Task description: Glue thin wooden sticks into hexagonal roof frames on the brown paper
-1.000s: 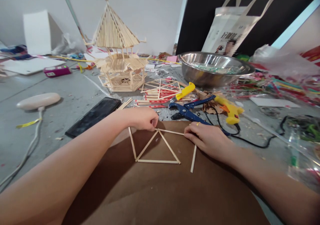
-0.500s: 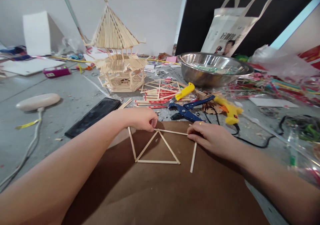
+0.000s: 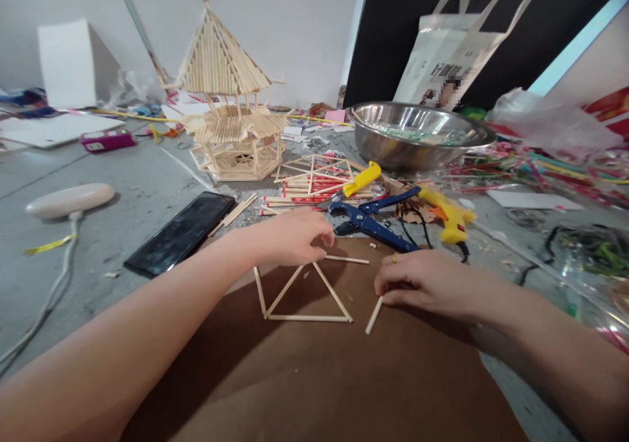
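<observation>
Presses the far tip of the stick triangle [image 3: 307, 317] with the curled left hand [image 3: 295, 236]; pinches the far end of a loose stick [image 3: 372, 317] just right of it with the right hand [image 3: 422, 285]. Both on brown paper [image 3: 319, 376], near centre. Far right: steel bowl [image 3: 393, 147] with greenish bits [image 3: 417, 134] inside.

Single head-worn view, forward and down, close over the cluttered floor [image 3: 128, 186].
</observation>
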A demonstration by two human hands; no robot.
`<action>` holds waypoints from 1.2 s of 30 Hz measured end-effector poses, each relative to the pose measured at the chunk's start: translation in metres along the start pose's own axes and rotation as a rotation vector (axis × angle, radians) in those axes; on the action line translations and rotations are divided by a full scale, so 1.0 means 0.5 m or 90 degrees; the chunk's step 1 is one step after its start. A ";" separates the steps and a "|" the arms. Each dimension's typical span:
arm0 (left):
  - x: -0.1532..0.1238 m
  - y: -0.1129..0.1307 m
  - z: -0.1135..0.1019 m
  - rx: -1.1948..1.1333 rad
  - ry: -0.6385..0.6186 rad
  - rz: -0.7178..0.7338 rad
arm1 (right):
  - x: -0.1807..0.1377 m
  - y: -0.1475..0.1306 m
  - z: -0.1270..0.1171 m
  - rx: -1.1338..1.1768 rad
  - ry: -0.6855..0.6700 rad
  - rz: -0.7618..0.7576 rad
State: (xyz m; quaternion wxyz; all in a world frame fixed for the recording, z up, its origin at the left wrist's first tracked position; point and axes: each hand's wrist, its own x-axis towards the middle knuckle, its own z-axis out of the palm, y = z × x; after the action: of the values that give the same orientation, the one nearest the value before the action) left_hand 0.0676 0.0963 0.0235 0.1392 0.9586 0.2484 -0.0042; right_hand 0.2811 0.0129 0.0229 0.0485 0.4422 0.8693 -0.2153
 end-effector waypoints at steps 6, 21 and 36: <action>0.002 0.009 0.013 0.010 -0.005 0.024 | 0.003 -0.004 0.005 -0.068 0.036 0.009; -0.001 -0.023 -0.012 0.073 0.087 -0.093 | 0.009 -0.012 0.001 0.008 0.168 0.138; -0.058 -0.080 -0.096 0.072 0.117 -0.259 | 0.034 -0.027 0.001 0.519 0.244 0.226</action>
State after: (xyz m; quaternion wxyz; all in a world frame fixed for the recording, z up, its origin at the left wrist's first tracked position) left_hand 0.0201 0.1287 0.0611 0.0581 0.8914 0.4476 0.0416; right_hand 0.2603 0.0184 0.0223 -0.2536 0.5982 0.6189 -0.4413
